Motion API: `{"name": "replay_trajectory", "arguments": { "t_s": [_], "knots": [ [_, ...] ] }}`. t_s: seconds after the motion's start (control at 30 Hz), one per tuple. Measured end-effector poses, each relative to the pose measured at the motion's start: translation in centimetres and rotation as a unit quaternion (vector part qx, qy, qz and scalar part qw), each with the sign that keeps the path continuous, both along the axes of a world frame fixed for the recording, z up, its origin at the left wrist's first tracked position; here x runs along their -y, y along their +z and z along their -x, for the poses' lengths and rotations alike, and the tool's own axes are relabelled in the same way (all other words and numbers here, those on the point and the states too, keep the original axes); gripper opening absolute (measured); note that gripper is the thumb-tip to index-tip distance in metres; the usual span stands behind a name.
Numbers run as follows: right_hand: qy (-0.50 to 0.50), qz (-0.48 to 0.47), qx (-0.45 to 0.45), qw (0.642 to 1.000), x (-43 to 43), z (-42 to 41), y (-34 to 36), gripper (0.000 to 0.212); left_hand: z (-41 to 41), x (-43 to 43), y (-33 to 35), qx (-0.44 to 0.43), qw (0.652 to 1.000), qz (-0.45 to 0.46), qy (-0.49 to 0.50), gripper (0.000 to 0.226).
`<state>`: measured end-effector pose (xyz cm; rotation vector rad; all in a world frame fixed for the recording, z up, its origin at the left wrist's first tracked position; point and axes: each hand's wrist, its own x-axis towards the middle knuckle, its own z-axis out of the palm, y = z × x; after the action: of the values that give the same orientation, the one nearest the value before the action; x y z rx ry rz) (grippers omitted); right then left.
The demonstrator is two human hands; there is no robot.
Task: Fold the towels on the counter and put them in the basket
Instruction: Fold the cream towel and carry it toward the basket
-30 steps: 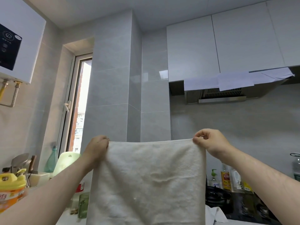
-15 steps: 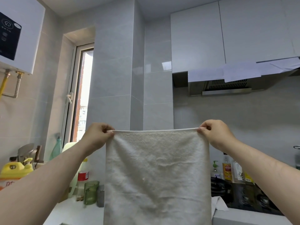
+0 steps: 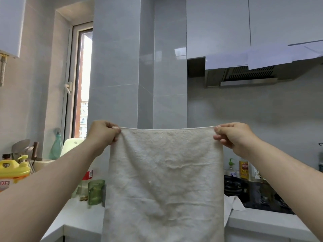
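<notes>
The fingers of the left hand are curled tight on one top corner of the towel, thumb and fingertips pinching the hem. The right hand pinches the other top corner the same way. Between them the top hem is pulled nearly straight, and the cloth hangs flat and open below both hands, in the air in front of the counter; its lower end runs out of view.

This looks like the spreading step before the first fold. The next move probably calls for bringing the two corners together, or laying the cloth on the counter near its front edge, keeping the hem level.

A second white cloth lies on the counter beside the stove. No basket is in view.
</notes>
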<state>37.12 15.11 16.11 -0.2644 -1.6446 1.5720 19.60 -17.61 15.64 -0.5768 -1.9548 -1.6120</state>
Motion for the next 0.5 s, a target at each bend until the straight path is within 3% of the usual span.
{"name": "replay_trajectory", "arguments": {
  "t_s": [0.17, 0.5],
  "knots": [
    [0.003, 0.029, 0.004, 1.0, -2.0, 4.1, -2.4, 0.016, 3.9, -2.7, -1.9, 0.065, 0.997, -0.026, -0.034, 0.007],
    [-0.002, 0.051, 0.043, 0.998, -6.7, 16.1, -10.7, 0.004, 15.6, -8.2, -9.9, 0.113, 0.993, 0.003, -0.039, 0.008]
  ]
}}
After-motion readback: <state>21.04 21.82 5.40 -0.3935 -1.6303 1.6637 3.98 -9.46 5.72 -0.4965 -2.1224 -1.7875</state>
